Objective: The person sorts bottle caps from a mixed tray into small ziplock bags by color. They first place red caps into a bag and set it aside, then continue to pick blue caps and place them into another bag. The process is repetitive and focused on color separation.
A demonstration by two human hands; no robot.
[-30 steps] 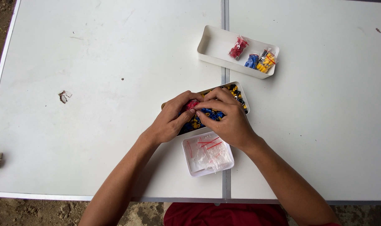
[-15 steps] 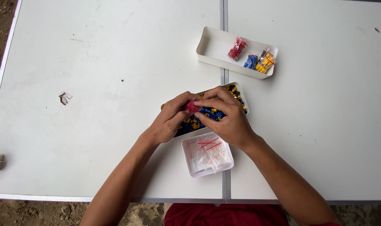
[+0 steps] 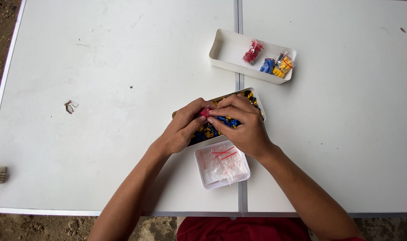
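Here, from the head camera, we look down on a white folding table [image 3: 100, 67] and take the tray of small blue, yellow and black pieces [image 3: 256, 101] as our landmark. Our left hand [image 3: 183, 127] and right hand [image 3: 243, 125] both rest over that tray, covering most of it, and their fingertips meet above its left half on a small red piece [image 3: 205, 111]. Both hands are curled nearly closed around it, thumb and forefingers pinching from either side; we cannot tell which hand bears more of the grip. Just below the tray, almost touching it, sits a small square white tray [image 3: 221, 164] holding clear little bags with red strips. Above the tray and slightly to the right, well apart from it, lies a long white tray [image 3: 228, 49] with three small bags: one red [image 3: 252, 52], one blue [image 3: 267, 65], one yellow [image 3: 282, 67]. Far left of the tray, a small torn mark [image 3: 71, 106] shows on the tabletop.
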